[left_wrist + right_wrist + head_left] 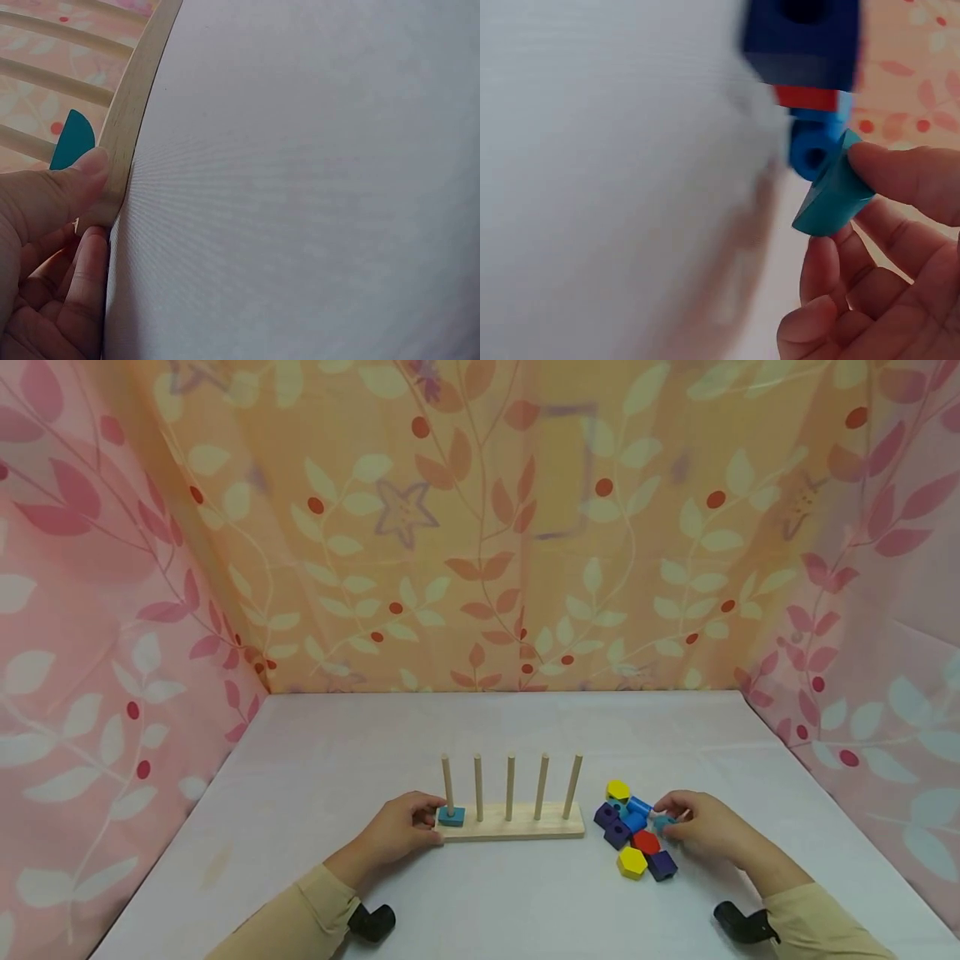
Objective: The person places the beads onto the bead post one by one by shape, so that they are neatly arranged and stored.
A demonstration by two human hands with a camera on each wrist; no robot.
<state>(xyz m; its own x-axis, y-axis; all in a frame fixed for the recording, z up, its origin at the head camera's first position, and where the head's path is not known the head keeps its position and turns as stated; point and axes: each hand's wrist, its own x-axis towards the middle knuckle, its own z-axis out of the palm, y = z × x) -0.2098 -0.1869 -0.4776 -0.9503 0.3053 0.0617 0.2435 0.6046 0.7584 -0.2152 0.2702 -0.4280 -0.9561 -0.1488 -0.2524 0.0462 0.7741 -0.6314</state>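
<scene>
A wooden peg board (pixel 510 831) with several upright pegs stands in the middle of the table. On its leftmost peg sits a teal block (pixel 452 817), whose rounded edge shows in the left wrist view. My left hand (pixel 401 825) grips the board's left end, thumb (pixel 91 169) on the front edge and fingers curled at the end. To the right of the board, my right hand (pixel 705 828) pinches another teal block (pixel 835 191) with a curved side between thumb and fingers. It is held beside the loose blocks, tilted in the right wrist view.
Loose blocks lie in a cluster right of the board: yellow hexagons (pixel 632 863), a red block (pixel 646 842), dark purple blocks (pixel 662 866) and blue cylinders (pixel 640 806). Patterned cloth (pixel 480 527) hangs behind the white table (pixel 360 735) and at both sides.
</scene>
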